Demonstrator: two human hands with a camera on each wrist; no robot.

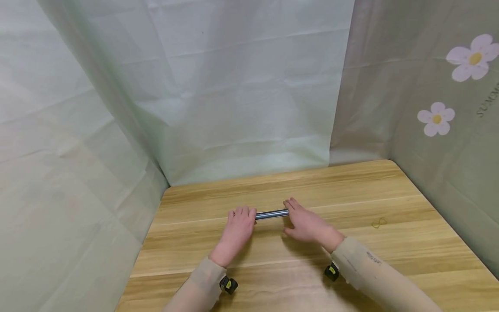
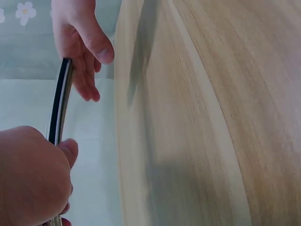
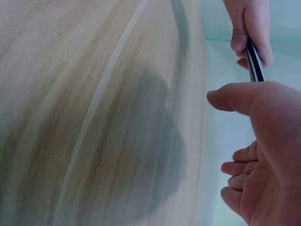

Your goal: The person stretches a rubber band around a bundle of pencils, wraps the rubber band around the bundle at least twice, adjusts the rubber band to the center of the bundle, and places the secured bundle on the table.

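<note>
A slim dark bar with silvery edges (image 1: 272,214) is held above the wooden table, running between both hands. My left hand (image 1: 239,225) grips it near its left end, and in the left wrist view the fingers and thumb curl round the bar (image 2: 60,101). At the other end is my right hand (image 1: 306,223), its fingers extended and the thumb spread apart. In the right wrist view the bar (image 3: 255,63) passes behind the right hand (image 3: 275,141), so whether they touch cannot be told.
The wooden table (image 1: 218,195) has rounded far corners. A thin yellowish loop, like a rubber band (image 1: 379,222), lies on its right side. Pale cloth (image 1: 249,108) hangs behind and at both sides. Small black devices (image 1: 230,285) are strapped at the wrists.
</note>
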